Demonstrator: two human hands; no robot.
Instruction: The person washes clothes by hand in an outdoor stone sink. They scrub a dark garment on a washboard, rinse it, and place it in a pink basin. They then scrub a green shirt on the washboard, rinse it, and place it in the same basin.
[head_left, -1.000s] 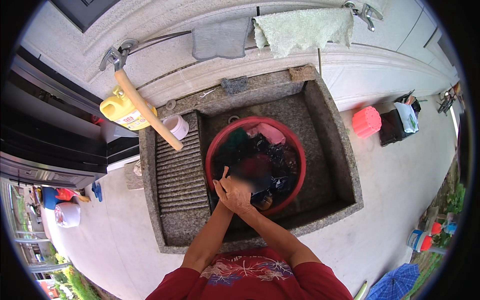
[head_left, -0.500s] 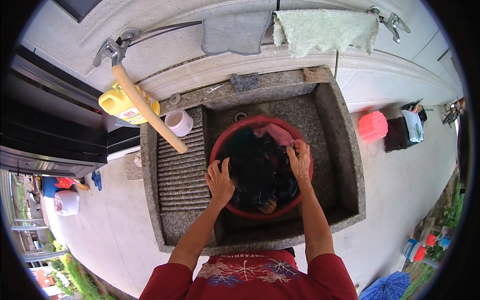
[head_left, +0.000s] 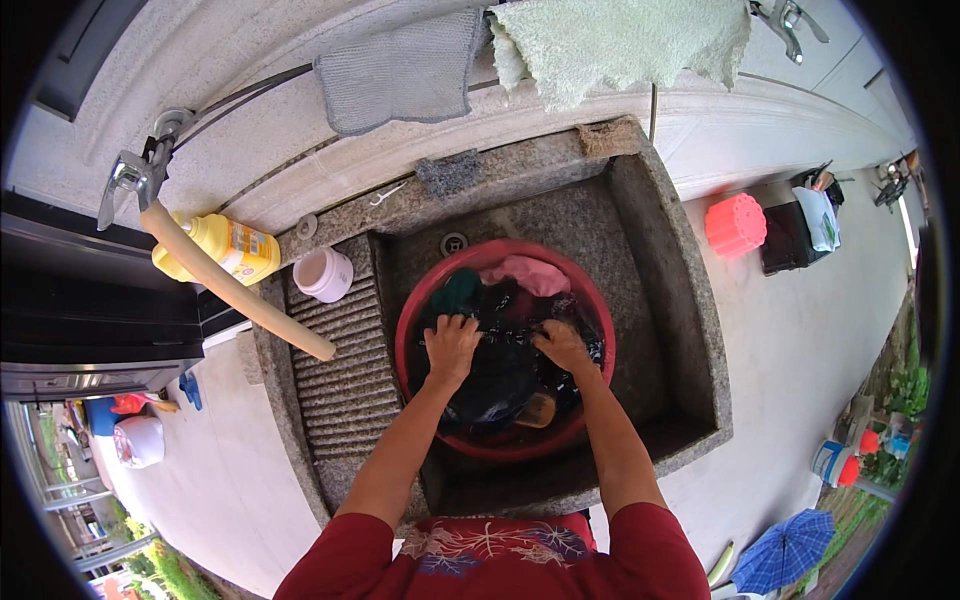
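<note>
A red basin stands in the stone sink, holding water and soaked laundry. Dark clothes fill most of it, with a pink cloth and a dark green cloth at the far side. My left hand grips the dark clothes left of the middle, fingers curled over the fabric. On the right, my right hand is closed on the same dark fabric, its fingertips partly hidden in it. A brown wooden piece, perhaps a brush, shows among the clothes near the basin's near side.
The stone sink has a ribbed washboard on its left. A hose hangs over it from a tap, beside a yellow jug and a pinkish-white tub. A scouring pad lies on the back ledge.
Both hands have moved from the basin's rim inward onto the dark clothes, closer together. The pink and green cloths show more, and the brown wooden piece is more exposed. The view has shifted.
</note>
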